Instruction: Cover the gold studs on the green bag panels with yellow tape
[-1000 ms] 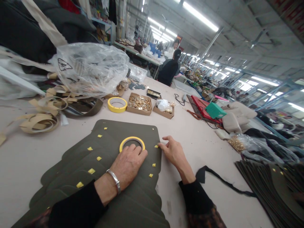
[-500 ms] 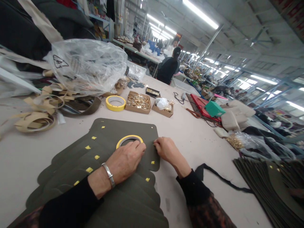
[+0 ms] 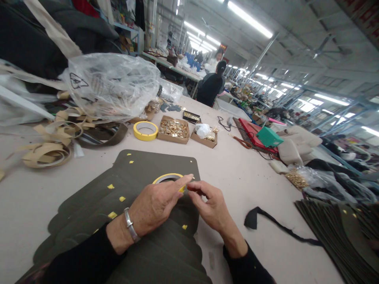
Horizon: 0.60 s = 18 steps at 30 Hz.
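Observation:
Dark olive panels (image 3: 151,159) lie overlapped in a fanned stack, dotted with small yellow tape pieces (image 3: 122,198). My left hand (image 3: 156,203), with a silver bracelet at the wrist, is over the panels, its thumb and fingers around the near right side of a yellow tape roll (image 3: 168,176). Its index finger stretches to the right. My right hand (image 3: 209,203) is just right of the roll, thumb and index finger curved with a gap between them. Whether something tiny is at its fingertips is hard to see.
Beyond the panels are another yellow tape roll (image 3: 145,131), a box of gold metal parts (image 3: 173,129) and a smaller box (image 3: 204,135). A black strip (image 3: 278,223) and more olive panels (image 3: 325,228) lie right. A plastic bag (image 3: 112,85) is at left. A person (image 3: 211,86) is farther back.
My right hand has moved from the panel's right edge toward the roll, and its fingers have parted. My left index finger has straightened. Tape pieces on the top panel have changed position.

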Available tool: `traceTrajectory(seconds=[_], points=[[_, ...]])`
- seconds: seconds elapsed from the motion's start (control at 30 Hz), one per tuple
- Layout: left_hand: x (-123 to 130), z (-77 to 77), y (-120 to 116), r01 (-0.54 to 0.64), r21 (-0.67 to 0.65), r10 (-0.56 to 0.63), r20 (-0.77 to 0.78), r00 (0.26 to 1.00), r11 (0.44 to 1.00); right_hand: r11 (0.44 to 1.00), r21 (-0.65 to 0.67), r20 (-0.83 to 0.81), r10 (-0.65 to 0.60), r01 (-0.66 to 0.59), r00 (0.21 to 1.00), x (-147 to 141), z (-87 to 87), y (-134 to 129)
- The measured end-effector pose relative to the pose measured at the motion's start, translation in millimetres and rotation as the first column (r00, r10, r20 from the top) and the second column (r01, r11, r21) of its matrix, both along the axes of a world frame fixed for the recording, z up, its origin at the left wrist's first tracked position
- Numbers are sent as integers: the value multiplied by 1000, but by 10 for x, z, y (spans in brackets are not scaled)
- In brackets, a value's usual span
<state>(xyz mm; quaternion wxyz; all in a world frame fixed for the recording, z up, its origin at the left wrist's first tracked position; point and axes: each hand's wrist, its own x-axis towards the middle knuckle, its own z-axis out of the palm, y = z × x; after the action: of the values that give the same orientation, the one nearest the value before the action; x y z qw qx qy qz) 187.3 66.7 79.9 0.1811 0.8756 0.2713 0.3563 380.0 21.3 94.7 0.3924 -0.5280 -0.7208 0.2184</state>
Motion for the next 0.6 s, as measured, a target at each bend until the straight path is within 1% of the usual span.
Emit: traceTrajectory(seconds=[0.07, 0.13, 0.3, 0.37, 0.53, 0.6], points=[[-2, -8, -5, -19, 25, 20, -28, 999, 1000, 992, 115, 27, 53, -55, 998, -62, 5, -11], [-1, -20, -14, -40, 55, 43, -41, 998, 998, 978, 188, 82, 76, -90, 994, -94, 8, -4], [20, -53, -39, -47, 88, 54, -85, 995, 995, 950, 277, 234, 78, -144, 969, -108, -31, 11], [24, -56, -50, -57, 83, 65, -90, 994, 995, 945, 301, 251, 49, -126, 967, -118, -51, 4], [21, -32, -78, -41, -5, 40, -135, 990, 999, 941, 336, 289, -56, -47, 956, -153, -74, -29], [23, -23, -82, -64, -7, 62, -163, 985, 998, 941, 338, 317, -90, -24, 944, -167, -69, -44]])
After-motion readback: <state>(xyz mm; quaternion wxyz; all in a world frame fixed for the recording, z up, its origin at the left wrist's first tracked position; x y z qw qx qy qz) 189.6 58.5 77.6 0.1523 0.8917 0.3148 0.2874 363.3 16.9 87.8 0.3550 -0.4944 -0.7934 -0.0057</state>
